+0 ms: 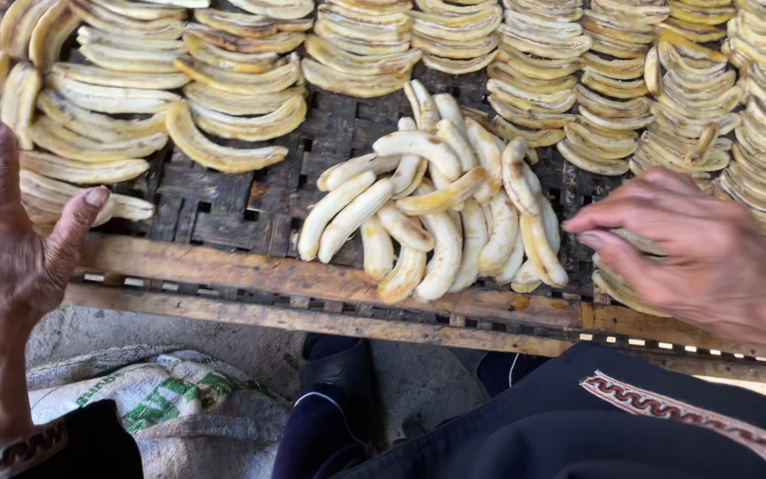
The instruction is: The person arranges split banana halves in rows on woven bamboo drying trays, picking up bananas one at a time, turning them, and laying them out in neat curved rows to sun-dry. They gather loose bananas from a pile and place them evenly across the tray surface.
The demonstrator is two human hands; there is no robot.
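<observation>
Left hand (2, 257) at the near left edge of the woven tray (223, 208), seen from the back, wrist low and fingers pointing up and away. Thumb spread out to the right, its tip touching a banana slice (121, 208) at the end of the left rows. Fingers loosely extended, nothing clasped: grip open and empty.

Right hand (693, 253) comes in from the right, palm down, knuckles up, fingers stretched left toward the heap. Fingertips (591, 232) pressed close together just beside the right edge of the pile of peeled bananas (436, 217). A pale slice (640, 241) shows under the fingers, more slices (622, 288) below the palm. Whether the fingers actually pinch a slice cannot be told; the hand covers it.

The pile lies loose in the middle of the tray, near the front rail, whole peeled fruit lying crosswise over one another. Around it, flat sliced bananas (356, 53) set in tidy overlapping rows across the back, and down both sides of the tray.

Tray is dark woven strips on a wooden frame (312, 284), two rails along the near side. Below it, a printed woven sack (161, 399) on the ground at left; dark sleeve with a patterned red and white band (667, 408) at lower right, and a similar cuff at the left wrist.
</observation>
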